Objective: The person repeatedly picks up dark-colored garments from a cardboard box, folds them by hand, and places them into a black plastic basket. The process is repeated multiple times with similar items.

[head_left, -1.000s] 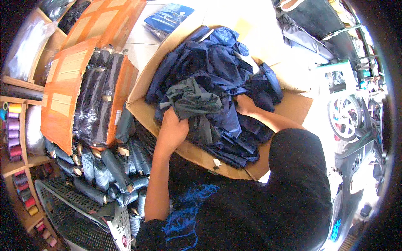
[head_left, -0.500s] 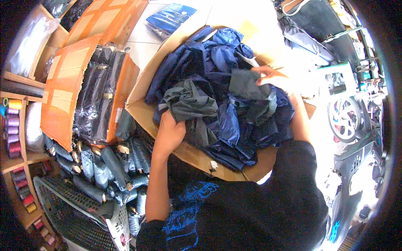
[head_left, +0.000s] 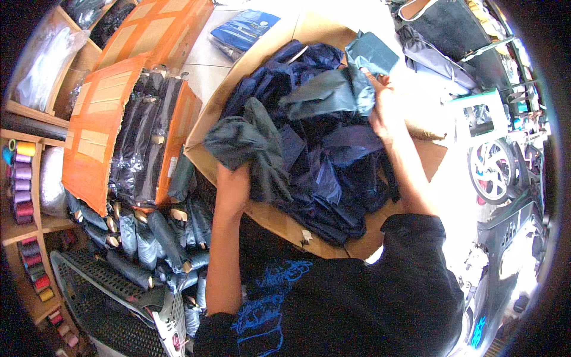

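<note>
A large open cardboard box (head_left: pixel 285 223) in front of me holds a crumpled heap of navy blue fabric (head_left: pixel 321 178). Over the heap's left part, my left hand (head_left: pixel 233 183) is closed on dark grey fabric (head_left: pixel 238 140), which drapes over its fingers and hides most of them. At the far right of the box, my right hand (head_left: pixel 382 102) pinches grey-green fabric (head_left: pixel 327 96). A flat end of that cloth stands up past the fingertips. Whether both hands hold one piece of cloth, I cannot tell.
To the left, an orange-taped carton (head_left: pixel 95 134) holds dark wrapped rolls, with several more rolls (head_left: pixel 160 238) heaped below it. A grey plastic crate (head_left: pixel 113 297) stands near left. Thread spools (head_left: pixel 22 190) fill shelves. A blue package (head_left: pixel 247 31) lies beyond; a motorbike wheel (head_left: pixel 491 171) is right.
My right hand has moved away from me, lifting grey-green fabric up and across the box. My left hand has shifted slightly left and nearer, its cloth now spread wider.
</note>
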`<control>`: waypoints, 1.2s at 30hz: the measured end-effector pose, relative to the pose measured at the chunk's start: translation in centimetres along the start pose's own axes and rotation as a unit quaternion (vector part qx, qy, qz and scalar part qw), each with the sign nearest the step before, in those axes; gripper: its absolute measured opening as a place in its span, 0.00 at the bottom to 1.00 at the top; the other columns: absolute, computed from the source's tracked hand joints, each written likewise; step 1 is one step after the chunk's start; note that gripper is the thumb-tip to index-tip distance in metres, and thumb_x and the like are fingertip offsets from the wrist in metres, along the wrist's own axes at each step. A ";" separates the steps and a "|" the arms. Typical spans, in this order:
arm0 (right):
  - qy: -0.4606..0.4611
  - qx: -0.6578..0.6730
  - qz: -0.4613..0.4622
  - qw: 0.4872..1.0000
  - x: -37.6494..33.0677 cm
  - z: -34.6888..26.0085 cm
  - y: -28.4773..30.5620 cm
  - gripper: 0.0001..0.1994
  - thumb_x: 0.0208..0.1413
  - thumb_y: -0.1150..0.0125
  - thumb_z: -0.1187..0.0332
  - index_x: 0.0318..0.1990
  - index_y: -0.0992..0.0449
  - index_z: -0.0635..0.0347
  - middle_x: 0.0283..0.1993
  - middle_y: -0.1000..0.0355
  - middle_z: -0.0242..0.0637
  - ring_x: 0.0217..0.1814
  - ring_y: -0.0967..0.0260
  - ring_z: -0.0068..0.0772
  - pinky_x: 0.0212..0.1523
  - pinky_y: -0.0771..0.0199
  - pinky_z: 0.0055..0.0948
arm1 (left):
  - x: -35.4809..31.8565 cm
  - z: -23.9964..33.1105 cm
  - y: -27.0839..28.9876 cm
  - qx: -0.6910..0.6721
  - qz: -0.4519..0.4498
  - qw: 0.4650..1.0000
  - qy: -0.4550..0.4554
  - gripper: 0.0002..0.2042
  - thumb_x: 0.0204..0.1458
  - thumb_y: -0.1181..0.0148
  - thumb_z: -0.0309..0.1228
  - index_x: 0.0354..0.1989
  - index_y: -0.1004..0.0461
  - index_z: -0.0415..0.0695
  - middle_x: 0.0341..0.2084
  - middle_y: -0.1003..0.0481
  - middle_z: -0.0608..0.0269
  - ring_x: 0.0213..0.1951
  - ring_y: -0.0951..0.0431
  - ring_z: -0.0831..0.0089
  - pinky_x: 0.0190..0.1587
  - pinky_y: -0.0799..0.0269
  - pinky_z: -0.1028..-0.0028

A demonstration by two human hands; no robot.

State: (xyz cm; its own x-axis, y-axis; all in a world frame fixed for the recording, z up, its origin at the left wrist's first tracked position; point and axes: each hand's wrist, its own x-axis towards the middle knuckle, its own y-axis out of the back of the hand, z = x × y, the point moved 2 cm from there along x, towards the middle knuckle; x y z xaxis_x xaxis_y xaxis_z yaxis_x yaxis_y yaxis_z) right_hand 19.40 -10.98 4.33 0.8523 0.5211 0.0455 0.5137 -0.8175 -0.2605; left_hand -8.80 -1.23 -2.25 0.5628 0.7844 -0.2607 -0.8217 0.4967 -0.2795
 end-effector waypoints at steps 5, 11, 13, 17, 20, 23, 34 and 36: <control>0.024 -0.164 -0.112 0.980 -4.7 0.9 -5.4 0.14 0.52 0.37 0.76 0.47 0.27 0.60 0.45 0.26 0.33 0.45 0.30 0.24 0.49 0.30 0.27 | 1.2 1.2 -1.8 -0.207 -0.036 0.977 0.031 0.23 0.55 0.41 0.26 0.59 0.38 0.41 0.55 0.33 0.60 0.55 0.31 0.65 0.56 0.34 0.65; 0.219 -0.276 -0.307 0.884 -8.8 4.8 -9.6 0.14 0.46 0.39 0.76 0.43 0.25 0.66 0.54 0.33 0.50 0.59 0.37 0.47 0.60 0.38 0.38 | 3.1 2.3 -3.2 -0.193 -0.048 0.973 0.117 0.25 0.46 0.35 0.27 0.54 0.35 0.40 0.47 0.28 0.59 0.48 0.26 0.66 0.50 0.28 0.67; 0.265 -0.434 -0.374 0.776 -9.0 3.4 -8.9 0.13 0.47 0.39 0.75 0.42 0.25 0.67 0.54 0.35 0.52 0.59 0.41 0.54 0.61 0.39 0.41 | 2.9 2.3 -2.9 -0.168 -0.024 0.980 0.100 0.23 0.44 0.36 0.24 0.51 0.33 0.39 0.42 0.26 0.60 0.44 0.25 0.66 0.48 0.27 0.68; 0.195 -0.393 -0.583 0.684 -7.0 -1.0 -7.3 0.17 0.45 0.36 0.72 0.45 0.26 0.65 0.52 0.36 0.51 0.57 0.41 0.54 0.59 0.41 0.41 | 2.1 2.9 -2.4 -0.135 0.012 0.990 0.042 0.22 0.45 0.38 0.24 0.50 0.33 0.38 0.40 0.26 0.59 0.42 0.24 0.67 0.46 0.26 0.69; -0.015 -0.254 -0.499 0.828 -2.9 -0.9 -2.5 0.12 0.57 0.47 0.71 0.46 0.26 0.65 0.47 0.29 0.51 0.50 0.31 0.48 0.54 0.33 0.39 | 1.5 3.0 -2.2 -0.129 0.039 0.988 0.073 0.21 0.45 0.38 0.23 0.50 0.33 0.37 0.41 0.26 0.59 0.42 0.25 0.67 0.45 0.26 0.69; -0.022 -0.617 -0.527 0.584 -3.3 4.6 2.7 0.16 0.61 0.53 0.63 0.45 0.25 0.67 0.48 0.27 0.52 0.53 0.32 0.51 0.55 0.34 0.41 | 1.0 2.4 -2.1 -0.060 0.045 0.996 0.037 0.22 0.44 0.36 0.23 0.49 0.33 0.37 0.41 0.26 0.59 0.42 0.24 0.67 0.45 0.27 0.69; -0.139 -0.660 -0.482 0.558 -6.2 11.9 9.6 0.12 0.52 0.48 0.68 0.38 0.24 0.66 0.35 0.23 0.49 0.40 0.26 0.55 0.40 0.26 0.46 | 0.2 1.9 -1.9 0.020 0.035 0.999 0.008 0.20 0.43 0.34 0.22 0.47 0.29 0.36 0.41 0.25 0.59 0.42 0.24 0.69 0.47 0.29 0.71; -0.100 -0.703 -0.420 0.565 -5.3 13.5 11.7 0.09 0.50 0.46 0.70 0.35 0.26 0.67 0.35 0.25 0.54 0.40 0.26 0.58 0.39 0.25 0.49 | 0.1 2.0 -2.0 0.024 0.038 0.999 0.006 0.20 0.43 0.34 0.22 0.47 0.29 0.36 0.41 0.24 0.59 0.42 0.24 0.69 0.47 0.29 0.71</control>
State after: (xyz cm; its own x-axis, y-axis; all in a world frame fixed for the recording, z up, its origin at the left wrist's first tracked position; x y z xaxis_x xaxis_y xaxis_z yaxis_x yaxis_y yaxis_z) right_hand 19.61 -20.01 -12.00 0.2943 0.7725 -0.5627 0.4184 0.4252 0.8026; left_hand -7.28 -1.46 0.14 0.5000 0.8159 -0.2903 -0.8650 0.4542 -0.2132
